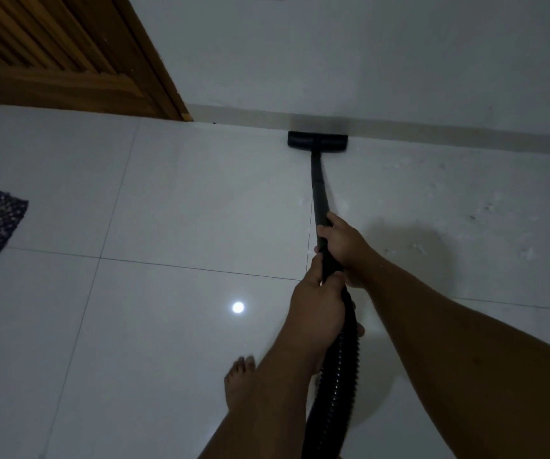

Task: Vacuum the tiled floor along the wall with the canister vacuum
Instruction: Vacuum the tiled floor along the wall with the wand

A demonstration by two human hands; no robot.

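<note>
I grasp the wand [317, 190] with both hands: right hand [344, 246] forward, left hand [316, 299] behind, fingers wrapped. The floor head [317, 140] sits flush against the skirting [432, 132]. I keep it flat and slide it sideways toward the debris [485, 210].

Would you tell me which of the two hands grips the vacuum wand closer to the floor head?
The right hand: it grips further down the wand, ahead of the left hand.

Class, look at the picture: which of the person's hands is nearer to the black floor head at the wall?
Right. The right hand grips the wand higher up, closer to the floor head; the left hand grips just behind it, nearer the hose.
</note>
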